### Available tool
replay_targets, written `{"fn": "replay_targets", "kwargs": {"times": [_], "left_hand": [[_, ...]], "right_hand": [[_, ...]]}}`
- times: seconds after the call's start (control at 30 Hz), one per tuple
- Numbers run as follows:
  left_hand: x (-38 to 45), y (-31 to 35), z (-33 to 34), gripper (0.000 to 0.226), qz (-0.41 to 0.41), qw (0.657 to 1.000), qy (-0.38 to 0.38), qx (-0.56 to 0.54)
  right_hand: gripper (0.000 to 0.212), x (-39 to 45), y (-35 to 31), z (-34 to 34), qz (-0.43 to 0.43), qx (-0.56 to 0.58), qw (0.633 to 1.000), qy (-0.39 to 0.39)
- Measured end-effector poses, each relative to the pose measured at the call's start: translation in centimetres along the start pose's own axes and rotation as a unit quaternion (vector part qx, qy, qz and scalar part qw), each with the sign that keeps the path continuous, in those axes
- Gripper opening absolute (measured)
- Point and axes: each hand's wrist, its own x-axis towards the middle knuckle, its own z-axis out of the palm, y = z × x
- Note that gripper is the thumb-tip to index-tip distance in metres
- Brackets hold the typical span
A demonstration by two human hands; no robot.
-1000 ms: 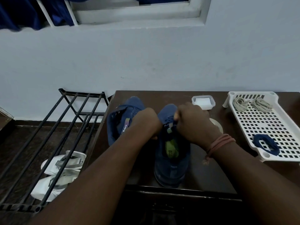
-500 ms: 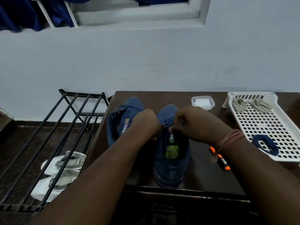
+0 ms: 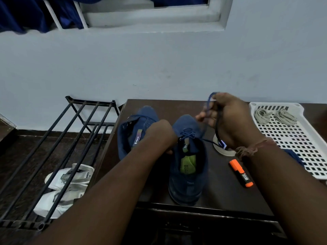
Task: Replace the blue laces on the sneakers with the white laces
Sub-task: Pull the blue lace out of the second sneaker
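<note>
Two blue sneakers stand side by side on the dark table [image 3: 221, 193]. The left sneaker [image 3: 136, 131] shows no lace. The right sneaker [image 3: 189, 167] has a blue lace [image 3: 209, 141] crossed through its front eyelets only. My right hand [image 3: 231, 121] is raised above and to the right of that shoe and grips this lace, which runs taut from the eyelets and loops over my fingers. My left hand [image 3: 161, 135] sits between the shoes, fingers curled down onto the right sneaker's inner collar. Two bundles of white laces [image 3: 275, 115] lie in the white tray [image 3: 300, 138].
A loose blue lace [image 3: 292, 155] lies in the tray, partly behind my right forearm. An orange highlighter [image 3: 241, 174] and a tape roll [image 3: 223, 151] lie right of the shoe. A black metal rack [image 3: 70, 138] stands left of the table, white shoes [image 3: 69, 183] under it.
My right hand has lifted from the right sneaker's tongue up and to the right, drawing the blue lace out of the upper eyelets. My left hand has stayed put.
</note>
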Motion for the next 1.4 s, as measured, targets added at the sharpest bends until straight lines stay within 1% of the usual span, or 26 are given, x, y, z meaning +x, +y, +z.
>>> {"fn": "replay_targets", "kwargs": {"times": [0.07,0.1,0.13,0.2,0.23,0.27,0.3,0.33,0.37,0.4,0.47,0.5,0.53,0.6,0.63,0.7,0.73,0.8,0.87,0.93,1.03,1.13,1.17,1.23,1.33,1.4], "left_hand": [[0.0,0.0,0.1,0.023,0.003,1.000,-0.003,0.006],[0.1,-0.1,0.2,0.023,0.009,1.000,0.002,0.012],[-0.1,0.0,0.1,0.021,0.012,1.000,0.003,0.015],[0.0,0.0,0.2,0.013,0.029,0.998,0.019,0.046],[0.0,0.0,0.3,0.011,0.044,0.997,0.032,0.049],[0.1,0.1,0.6,0.011,0.065,0.996,0.046,0.037],[0.3,0.2,0.9,0.010,0.086,0.994,0.057,0.020],[0.3,0.2,1.2,0.008,0.109,0.992,0.068,0.003],[0.4,0.3,1.5,0.008,0.128,0.989,0.073,-0.004],[0.5,0.3,1.7,0.009,0.146,0.986,0.077,-0.012],[0.9,0.1,2.4,0.012,0.177,0.980,0.090,-0.014],[1.0,0.1,2.7,0.015,0.190,0.976,0.102,-0.002],[1.1,0.0,3.0,0.019,0.205,0.973,0.106,0.020],[1.1,0.0,3.6,0.025,0.235,0.962,0.123,0.067],[0.9,-0.1,3.8,0.028,0.239,0.959,0.135,0.065],[0.8,-0.4,4.0,0.029,0.230,0.961,0.153,0.025],[0.7,-0.5,4.1,0.027,0.223,0.962,0.156,0.018],[0.6,-0.9,3.8,0.024,0.210,0.965,0.151,0.026],[0.4,-1.1,3.4,0.021,0.209,0.966,0.150,0.038],[0.1,-1.0,3.3,0.021,0.228,0.960,0.153,0.054],[-0.4,-0.6,4.0,0.022,0.283,0.936,0.177,0.113],[-0.3,-0.5,4.0,0.013,0.294,0.921,0.221,0.127],[-0.1,-0.5,3.9,0.009,0.292,0.923,0.219,0.123],[-0.1,0.0,3.5,0.003,0.279,0.939,0.176,0.093],[-0.4,1.4,2.5,0.021,0.204,0.973,0.101,0.025],[-0.2,1.8,1.9,0.023,0.169,0.979,0.089,-0.078]], "right_hand": [[0.018,0.4,-0.5,-0.9,-0.057,0.086,0.995,0.010],[0.016,0.7,-0.4,-1.4,-0.072,0.097,0.992,0.028],[0.015,1.1,-0.1,-1.9,-0.084,0.079,0.992,0.060],[0.014,1.8,0.7,-2.6,-0.118,-0.035,0.983,0.139],[0.017,2.0,1.0,-2.8,-0.134,-0.118,0.971,0.157],[0.022,2.2,1.5,-3.0,-0.138,-0.208,0.957,0.145],[0.029,2.2,2.2,-3.3,-0.122,-0.306,0.938,0.104],[0.033,2.0,2.9,-3.3,-0.088,-0.402,0.910,0.049],[0.033,1.6,3.6,-3.2,-0.049,-0.488,0.871,0.006],[0.032,1.3,4.3,-3.1,-0.023,-0.564,0.826,-0.012],[0.037,0.7,5.3,-2.6,-0.036,-0.684,0.728,0.009],[0.044,0.4,5.6,-2.5,-0.060,-0.718,0.693,0.022],[0.049,0.4,5.9,-2.4,-0.089,-0.729,0.678,0.034],[0.052,0.4,6.0,-2.4,-0.128,-0.723,0.677,0.057],[0.050,0.4,6.0,-2.5,-0.138,-0.707,0.691,0.062],[0.040,0.4,5.8,-2.7,-0.127,-0.667,0.733,0.038],[0.036,0.3,5.7,-2.8,-0.107,-0.655,0.748,0.017],[0.031,0.6,5.3,-3.1,-0.057,-0.654,0.754,-0.006],[0.030,1.3,5.0,-3.8,-0.013,-0.644,0.765,0.001],[0.031,1.9,5.1,-4.4,0.024,-0.621,0.783,0.009],[0.023,2.1,5.6,-4.6,0.024,-0.630,0.776,0.021],[0.017,2.3,5.7,-4.4,0.022,-0.620,0.784,0.016],[0.018,2.3,5.6,-4.4,0.023,-0.616,0.788,0.013],[0.018,2.3,5.5,-4.4,0.019,-0.618,0.786,0.012],[0.014,2.0,5.4,-4.4,0.002,-0.638,0.770,0.018],[0.013,1.9,5.4,-4.2,-0.003,-0.642,0.766,0.018]]}}
